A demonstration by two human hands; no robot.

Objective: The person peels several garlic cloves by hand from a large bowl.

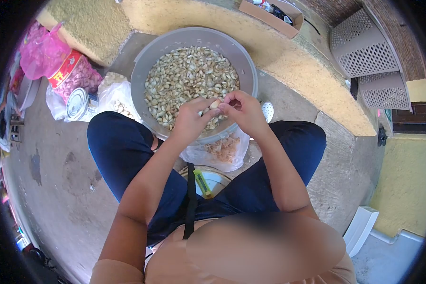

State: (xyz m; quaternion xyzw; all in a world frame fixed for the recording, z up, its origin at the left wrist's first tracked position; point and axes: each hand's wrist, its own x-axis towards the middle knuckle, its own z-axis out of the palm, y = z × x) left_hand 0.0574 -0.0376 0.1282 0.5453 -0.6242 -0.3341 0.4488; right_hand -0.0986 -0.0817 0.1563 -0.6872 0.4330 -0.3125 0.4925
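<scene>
Both hands meet over the near part of a large grey tub (pixel 142 64) that holds many garlic cloves (pixel 189 71) in what looks like water. My left hand (pixel 194 116) is closed on a pale garlic clove (pixel 215 103), pinched between thumb and fingers. Beside it, my right hand (pixel 244 111) has its fingertips pressed together at the clove's right side; anything between them is too small to make out. Below the tub lies a clear plastic bag (pixel 236 161) with brownish peels (pixel 225 147).
At the left are a pink mesh sack (pixel 80 78), a metal can (pixel 80 104) and a white bag with cloves (pixel 123 102). A perforated ladle (pixel 267 111) is right of the tub. A yellow-green cutter (pixel 202 183) lies between the legs. A cardboard box (pixel 274 19) sits on the ledge.
</scene>
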